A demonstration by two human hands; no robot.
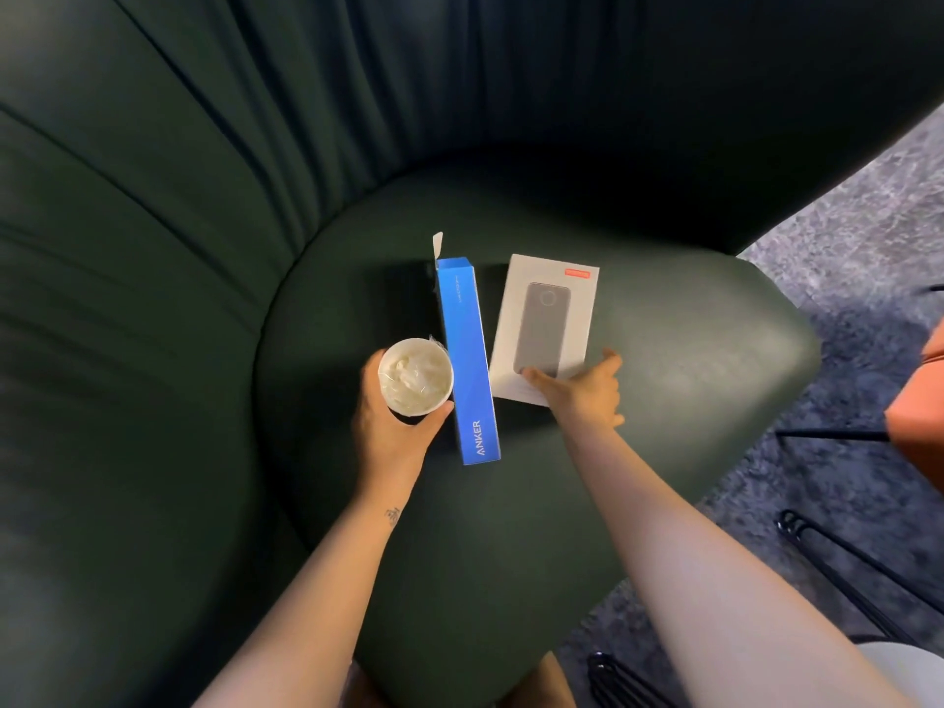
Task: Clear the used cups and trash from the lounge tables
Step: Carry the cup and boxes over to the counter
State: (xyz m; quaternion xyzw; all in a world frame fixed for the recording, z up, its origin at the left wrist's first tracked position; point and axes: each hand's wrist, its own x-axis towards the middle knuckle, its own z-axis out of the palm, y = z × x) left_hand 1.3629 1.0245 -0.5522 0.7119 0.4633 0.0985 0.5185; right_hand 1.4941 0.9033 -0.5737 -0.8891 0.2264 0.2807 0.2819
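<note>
Here our left hand (393,426) curls round a paper cup (415,375) stuffed with crumpled wrap, held over the green armchair seat (689,350). Our right hand (582,390) pinches the near corner of the white box (546,309), which lies just beside the blue box (467,350).

Green seat (664,380), blue box (467,360), white box (541,319)
</note>
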